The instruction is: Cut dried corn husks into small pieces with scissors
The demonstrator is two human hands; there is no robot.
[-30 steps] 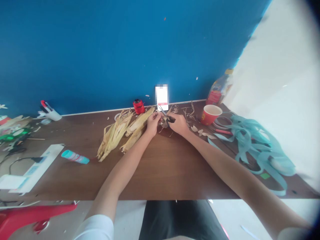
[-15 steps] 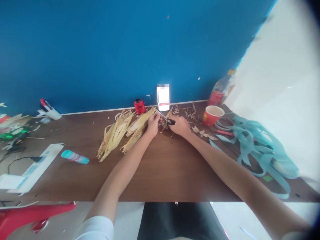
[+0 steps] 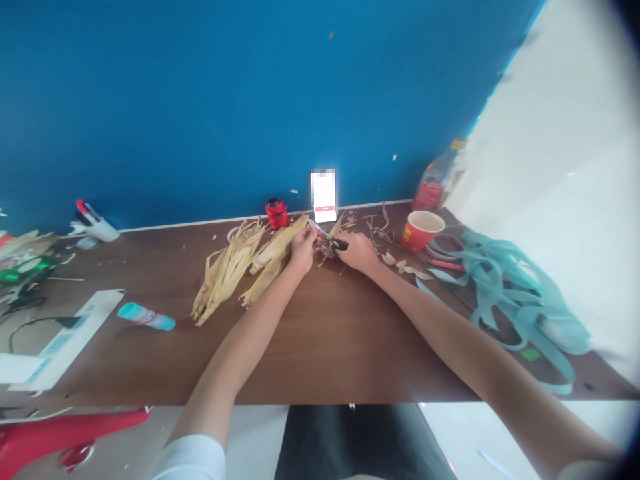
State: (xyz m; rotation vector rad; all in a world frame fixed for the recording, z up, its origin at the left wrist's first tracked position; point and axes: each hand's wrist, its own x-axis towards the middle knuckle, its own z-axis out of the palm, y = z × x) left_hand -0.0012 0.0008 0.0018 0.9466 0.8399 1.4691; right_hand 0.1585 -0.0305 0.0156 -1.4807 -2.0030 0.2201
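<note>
My right hand (image 3: 358, 251) is closed around the black handles of a pair of scissors (image 3: 325, 233), whose metal blades point left and up. Close by on the left, my left hand (image 3: 303, 247) is pinched at the scissor tips; what its fingers hold is too small to make out. Dried corn husks (image 3: 231, 272) lie in bundles left of my left hand, and another husk bundle (image 3: 280, 245) reaches up to its fingers. Husk scraps (image 3: 325, 252) lie under and between the two hands. A lit phone (image 3: 324, 197) leans on the wall just behind them.
On the brown table (image 3: 325, 347) stand a red spool (image 3: 277, 213), a red paper cup (image 3: 423, 231) and a bottle (image 3: 437, 179). Teal ribbon (image 3: 493, 283) heaps at right. A blue tube (image 3: 147, 316), power strip (image 3: 70, 343) and pen holder (image 3: 103, 229) are at left.
The whole view has shifted slightly, so everything sits a little further left. Both hands keep nearly the same place, with the scissors still in my right hand.
</note>
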